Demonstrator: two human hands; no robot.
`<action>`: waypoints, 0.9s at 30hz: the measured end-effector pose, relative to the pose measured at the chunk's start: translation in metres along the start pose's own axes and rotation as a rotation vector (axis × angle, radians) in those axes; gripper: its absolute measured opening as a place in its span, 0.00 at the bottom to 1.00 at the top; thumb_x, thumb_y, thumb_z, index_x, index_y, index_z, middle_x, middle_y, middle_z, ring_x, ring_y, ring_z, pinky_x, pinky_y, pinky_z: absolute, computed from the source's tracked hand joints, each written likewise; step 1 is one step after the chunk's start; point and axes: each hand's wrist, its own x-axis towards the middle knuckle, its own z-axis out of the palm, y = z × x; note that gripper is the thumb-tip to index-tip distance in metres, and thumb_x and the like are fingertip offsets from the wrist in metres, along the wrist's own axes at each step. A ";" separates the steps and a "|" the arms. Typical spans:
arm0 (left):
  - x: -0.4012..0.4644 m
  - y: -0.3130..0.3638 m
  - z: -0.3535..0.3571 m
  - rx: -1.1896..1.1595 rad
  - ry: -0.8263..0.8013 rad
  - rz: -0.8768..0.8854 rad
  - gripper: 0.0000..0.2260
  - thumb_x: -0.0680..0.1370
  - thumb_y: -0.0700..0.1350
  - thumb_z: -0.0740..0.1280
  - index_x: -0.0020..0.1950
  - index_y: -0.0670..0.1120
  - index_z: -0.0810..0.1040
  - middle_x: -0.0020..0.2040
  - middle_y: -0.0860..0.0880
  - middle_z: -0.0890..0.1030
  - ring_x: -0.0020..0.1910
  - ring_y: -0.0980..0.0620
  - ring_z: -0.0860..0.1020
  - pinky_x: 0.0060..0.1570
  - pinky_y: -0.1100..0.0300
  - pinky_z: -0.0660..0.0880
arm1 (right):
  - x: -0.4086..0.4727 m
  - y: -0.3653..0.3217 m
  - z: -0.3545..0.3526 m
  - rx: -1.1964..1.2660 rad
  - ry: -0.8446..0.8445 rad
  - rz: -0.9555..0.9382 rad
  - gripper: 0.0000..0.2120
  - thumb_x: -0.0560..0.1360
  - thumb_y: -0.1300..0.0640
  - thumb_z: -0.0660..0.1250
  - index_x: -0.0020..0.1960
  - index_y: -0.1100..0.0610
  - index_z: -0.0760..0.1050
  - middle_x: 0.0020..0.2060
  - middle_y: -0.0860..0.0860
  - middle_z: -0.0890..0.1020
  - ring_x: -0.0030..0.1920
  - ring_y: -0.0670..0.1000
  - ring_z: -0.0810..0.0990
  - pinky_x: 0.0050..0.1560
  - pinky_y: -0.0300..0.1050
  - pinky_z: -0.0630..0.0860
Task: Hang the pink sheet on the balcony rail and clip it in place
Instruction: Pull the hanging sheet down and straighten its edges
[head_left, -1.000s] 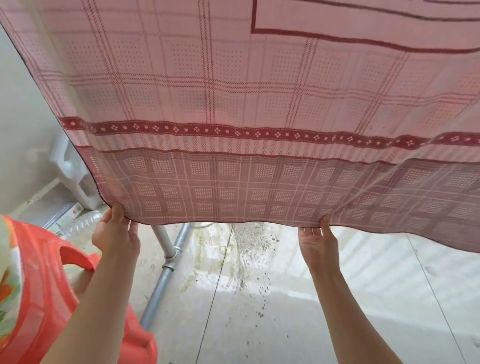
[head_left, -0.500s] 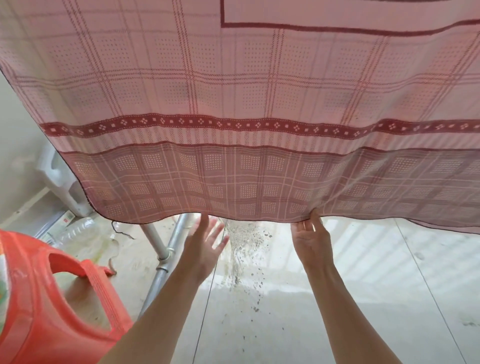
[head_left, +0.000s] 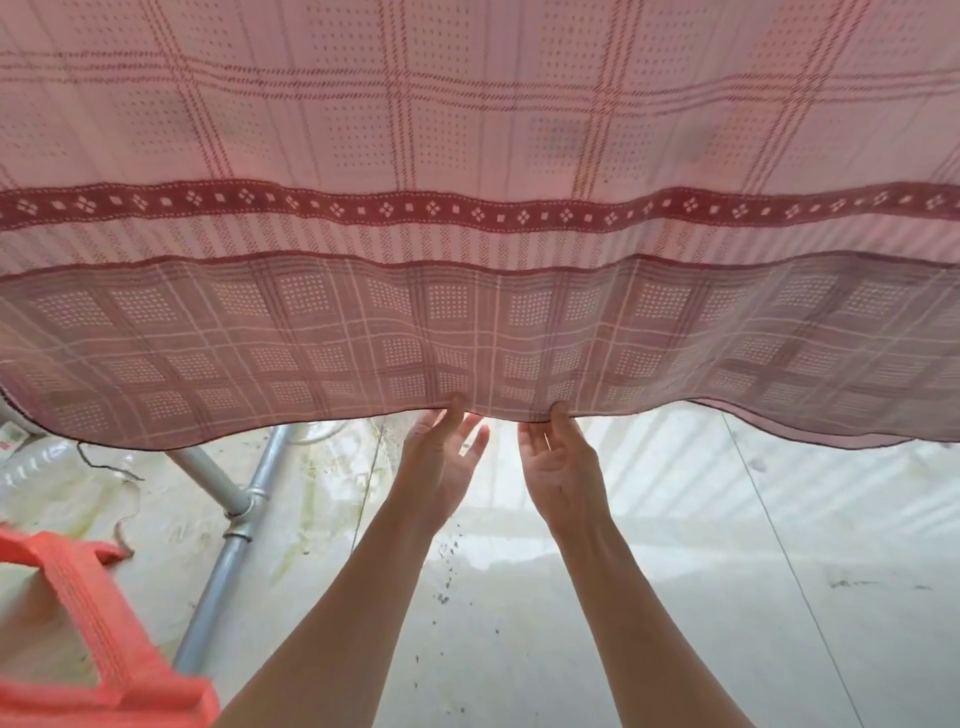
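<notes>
The pink sheet (head_left: 467, 156), checked and with a dark red patterned band, hangs across the whole upper view. Its top and the balcony rail are out of sight, and I see no clip. My right hand (head_left: 561, 467) pinches the lower hem near the middle, thumb on the front of the cloth. Just to its left, my left hand (head_left: 441, 462) reaches up to the same hem. Its thumb touches the edge and its fingers are straight and spread below the cloth.
A grey metal pipe with a joint (head_left: 241, 514) slants across the floor at the left. An orange plastic frame (head_left: 104, 654) fills the lower left corner. A clear plastic bottle (head_left: 31, 467) lies at the far left. The pale tiled floor (head_left: 727, 571) is wet and speckled with dirt.
My left hand let go of the hem at the left and moved right, arriving beside my right hand. The view shifted right along the sheet.
</notes>
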 end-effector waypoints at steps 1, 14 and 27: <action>0.000 0.001 0.000 -0.012 -0.005 0.008 0.09 0.76 0.42 0.63 0.56 0.46 0.72 0.55 0.51 0.78 0.60 0.51 0.73 0.54 0.58 0.71 | 0.001 0.000 -0.001 0.006 -0.002 -0.001 0.19 0.66 0.62 0.69 0.56 0.61 0.74 0.46 0.53 0.85 0.55 0.49 0.80 0.56 0.49 0.74; 0.005 0.016 -0.017 -0.335 0.156 0.086 0.09 0.70 0.46 0.70 0.50 0.50 0.78 0.41 0.57 0.80 0.42 0.58 0.71 0.39 0.64 0.72 | 0.018 -0.019 -0.009 0.002 0.046 -0.095 0.14 0.66 0.63 0.70 0.52 0.62 0.76 0.42 0.52 0.86 0.47 0.48 0.84 0.54 0.50 0.75; -0.009 0.050 -0.038 -0.288 0.185 0.113 0.08 0.76 0.46 0.65 0.54 0.48 0.74 0.45 0.54 0.83 0.51 0.56 0.78 0.49 0.57 0.73 | -0.021 -0.042 0.001 -0.161 0.026 -0.027 0.12 0.67 0.48 0.72 0.48 0.52 0.82 0.59 0.50 0.79 0.64 0.52 0.73 0.60 0.57 0.73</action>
